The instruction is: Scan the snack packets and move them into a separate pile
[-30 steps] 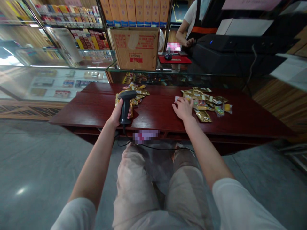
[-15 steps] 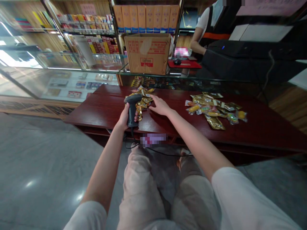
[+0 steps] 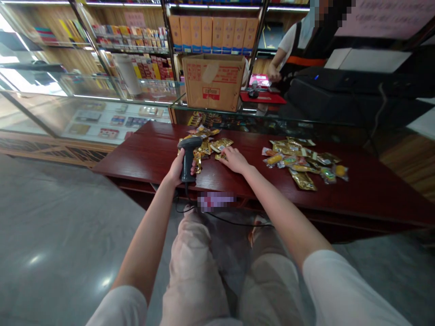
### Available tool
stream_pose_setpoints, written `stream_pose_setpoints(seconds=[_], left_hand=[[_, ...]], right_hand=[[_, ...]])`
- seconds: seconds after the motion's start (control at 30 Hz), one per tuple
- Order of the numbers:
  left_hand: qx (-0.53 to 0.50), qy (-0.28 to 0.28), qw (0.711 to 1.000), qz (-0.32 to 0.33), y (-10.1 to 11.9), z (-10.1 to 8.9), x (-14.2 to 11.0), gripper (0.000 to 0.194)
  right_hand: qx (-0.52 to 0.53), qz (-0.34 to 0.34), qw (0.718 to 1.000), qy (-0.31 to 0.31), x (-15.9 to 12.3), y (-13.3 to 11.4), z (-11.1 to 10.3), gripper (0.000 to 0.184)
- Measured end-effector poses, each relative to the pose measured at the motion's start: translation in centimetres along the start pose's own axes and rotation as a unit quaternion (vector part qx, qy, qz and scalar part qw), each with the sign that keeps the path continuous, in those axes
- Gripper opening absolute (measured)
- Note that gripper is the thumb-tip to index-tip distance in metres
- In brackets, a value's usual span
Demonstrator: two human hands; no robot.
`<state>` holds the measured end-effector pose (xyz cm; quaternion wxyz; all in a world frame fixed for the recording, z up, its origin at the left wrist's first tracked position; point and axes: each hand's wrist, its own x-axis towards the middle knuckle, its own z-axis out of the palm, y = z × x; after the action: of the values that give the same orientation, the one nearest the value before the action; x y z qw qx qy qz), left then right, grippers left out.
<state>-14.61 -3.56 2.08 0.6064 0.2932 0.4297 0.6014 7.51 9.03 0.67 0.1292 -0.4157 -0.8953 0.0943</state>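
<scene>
My left hand [image 3: 176, 168] is wrapped round the handle of a dark grey barcode scanner [image 3: 187, 158], held upright above the table's front part with its head at the top. Behind and beside the scanner lies a pile of gold foil packets [image 3: 205, 147]. My right hand [image 3: 234, 160] is at the right of that pile, fingers curled down over a gold packet [image 3: 221, 157] whose edge shows past the fingertips. Another gold packet [image 3: 222, 144] lies just beyond these fingers. Part of the held packet is hidden under my hand.
More gold packets and clear-wrapped snacks [image 3: 302, 160] lie on the right of the dark red table [image 3: 152, 154]. A cardboard box [image 3: 214, 86] stands on the glass counter behind. A co-worker's arm [image 3: 280, 63] is at the back right. The scanner cable [image 3: 231, 222] hangs below the table edge.
My right hand has moved right and nearer to me, and its fingers have curled onto a gold packet. Gold packets now lie apart to the pile's right. The scanner stays nearly in place.
</scene>
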Motion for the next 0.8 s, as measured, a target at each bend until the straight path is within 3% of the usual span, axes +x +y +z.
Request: stream_pose_setpoints(seconds=[0.23,0.33,0.43,0.53,0.63,0.73,0.8], left_hand=[[0.029,0.020,0.999,0.001,0.1,0.4,-0.6,0.059],[0.037,0.029,0.999,0.008,0.0,0.6,-0.6,0.057],[0.043,0.032,0.999,0.001,0.0,0.7,-0.6,0.059],[0.046,0.039,0.998,-0.008,0.1,0.8,-0.7,0.059],[0.047,0.047,0.998,-0.014,0.3,1.1,-0.9,0.060],[0.044,0.052,0.998,-0.018,0.4,1.3,-1.0,0.060],[0.048,0.050,0.997,-0.020,0.4,1.5,-1.1,0.060]], right_hand=[[0.000,0.047,0.997,-0.069,-3.4,2.8,-3.2,0.067],[0.036,0.065,0.994,-0.079,-4.4,4.2,-3.8,0.060],[0.102,0.108,0.989,-0.024,-4.6,4.5,-3.2,0.050],[0.112,0.188,0.973,0.066,-3.9,3.7,-2.0,0.074],[0.120,0.246,0.958,0.087,-2.7,3.3,-1.4,0.089],[0.170,0.278,0.942,0.074,-1.6,4.0,-1.5,0.079],[0.247,0.270,0.929,0.063,-1.2,4.7,-1.8,0.058]])
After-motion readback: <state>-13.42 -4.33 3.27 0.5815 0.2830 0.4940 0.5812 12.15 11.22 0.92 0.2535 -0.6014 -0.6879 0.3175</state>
